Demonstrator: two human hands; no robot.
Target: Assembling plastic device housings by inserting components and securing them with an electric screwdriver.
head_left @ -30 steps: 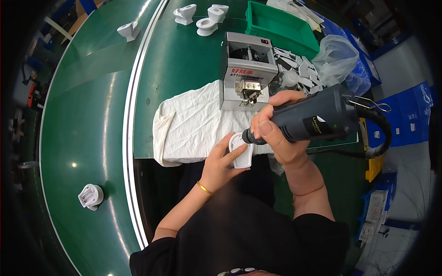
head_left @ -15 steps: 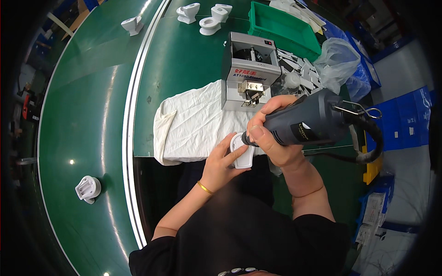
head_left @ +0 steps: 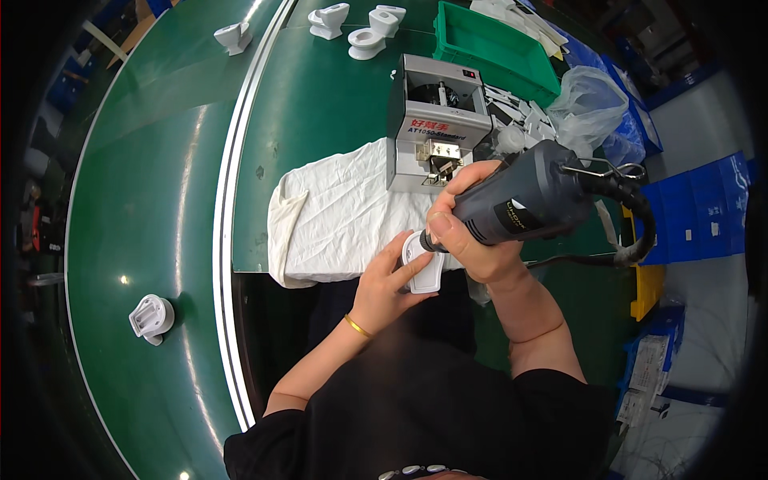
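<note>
My left hand (head_left: 386, 282) holds a small white plastic part (head_left: 424, 268) at the near edge of the green bench, over a white cloth (head_left: 344, 212). My right hand (head_left: 472, 232) grips a dark grey electric screwdriver (head_left: 532, 200), its tip pressed onto the top of the white part. A black cable (head_left: 632, 232) loops from the screwdriver's back end. Just beyond my hands stands a grey box-shaped screw feeder (head_left: 436, 124).
A green conveyor belt (head_left: 152, 200) curves at my left and carries a white plastic part (head_left: 150, 318) near me and another white part (head_left: 232, 36) far off. Two white parts (head_left: 356, 24) sit on the bench. A green bin (head_left: 496, 52), clear bags and blue crates lie to the right.
The white part on the belt has travelled toward me. My right hand has tilted the screwdriver slightly; both hands stay on the small white part.
</note>
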